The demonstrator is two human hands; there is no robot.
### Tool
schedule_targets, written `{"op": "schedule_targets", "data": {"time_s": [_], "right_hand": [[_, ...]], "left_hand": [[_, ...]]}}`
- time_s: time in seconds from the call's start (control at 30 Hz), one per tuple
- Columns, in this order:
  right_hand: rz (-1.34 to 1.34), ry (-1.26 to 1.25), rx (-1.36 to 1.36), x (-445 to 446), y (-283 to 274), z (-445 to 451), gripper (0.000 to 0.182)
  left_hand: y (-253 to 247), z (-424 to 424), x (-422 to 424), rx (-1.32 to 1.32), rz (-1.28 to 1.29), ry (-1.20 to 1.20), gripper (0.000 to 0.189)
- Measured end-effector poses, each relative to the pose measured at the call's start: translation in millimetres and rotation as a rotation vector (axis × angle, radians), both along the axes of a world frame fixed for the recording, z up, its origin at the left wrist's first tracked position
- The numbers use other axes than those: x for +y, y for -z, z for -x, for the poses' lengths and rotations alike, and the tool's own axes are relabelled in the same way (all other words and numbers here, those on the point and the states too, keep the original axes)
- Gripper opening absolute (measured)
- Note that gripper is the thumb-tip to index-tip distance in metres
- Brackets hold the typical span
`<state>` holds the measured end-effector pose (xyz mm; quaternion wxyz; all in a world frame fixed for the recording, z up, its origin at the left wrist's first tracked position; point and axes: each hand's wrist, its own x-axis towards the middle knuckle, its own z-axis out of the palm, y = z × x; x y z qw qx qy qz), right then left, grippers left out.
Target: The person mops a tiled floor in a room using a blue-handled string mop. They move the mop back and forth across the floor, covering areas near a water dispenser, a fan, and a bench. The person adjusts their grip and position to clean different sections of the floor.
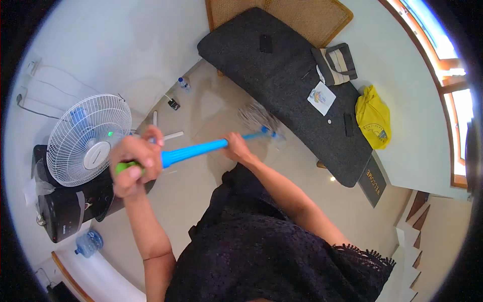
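My left hand (pixel 136 162) grips the green-tipped top end of a blue pole (pixel 196 152). Lower down the same pole, my right hand (pixel 237 148) is closed around it. The pole slants away to the right and ends in a blue-jointed head (pixel 266 131), blurred, by the edge of the dark-covered daybed. Greyish strands or bristles (pixel 258 115) fan out at that end; the blur hides whether it is a mop or a broom.
A white-caged fan (pixel 88 139) stands left, by a black appliance (pixel 62 215) and a large water bottle (pixel 89 244). A small bottle (pixel 184 83) and a power adapter (pixel 173 104) lie near the wall. The daybed (pixel 294 94) holds a striped bag (pixel 335 65) and yellow bag (pixel 373 119).
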<state>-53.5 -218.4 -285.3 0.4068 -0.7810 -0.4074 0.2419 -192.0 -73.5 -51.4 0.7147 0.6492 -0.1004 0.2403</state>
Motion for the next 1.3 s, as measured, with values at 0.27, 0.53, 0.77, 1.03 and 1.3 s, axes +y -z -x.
{"op": "schedule_targets", "data": {"time_s": [0.27, 0.53, 0.77, 1.03, 1.3], "right_hand": [[0.269, 0.070, -0.256, -190.7, 68.2, 12.3, 0.017], [0.123, 0.021, -0.315, -96.5, 33.1, 36.5, 0.011], [-0.200, -0.186, -0.197, 17.5, 5.3, 34.5, 0.010], [-0.225, -0.079, -0.111, -63.0, -3.3, 45.0, 0.013], [0.183, 0.134, -0.091, -310.2, 41.0, 59.3, 0.013]], "left_hand": [[99.6, 4.3, -106.6, 0.334, 0.360, 0.239, 0.022], [39.1, 52.3, -61.9, 0.158, 0.228, -0.060, 0.005], [-15.2, 68.7, -80.0, 0.059, -0.271, -0.166, 0.007], [-31.0, 56.4, -115.1, 0.001, -0.160, -0.051, 0.009], [54.3, 26.4, -238.1, 0.168, 0.304, 0.217, 0.019]]}}
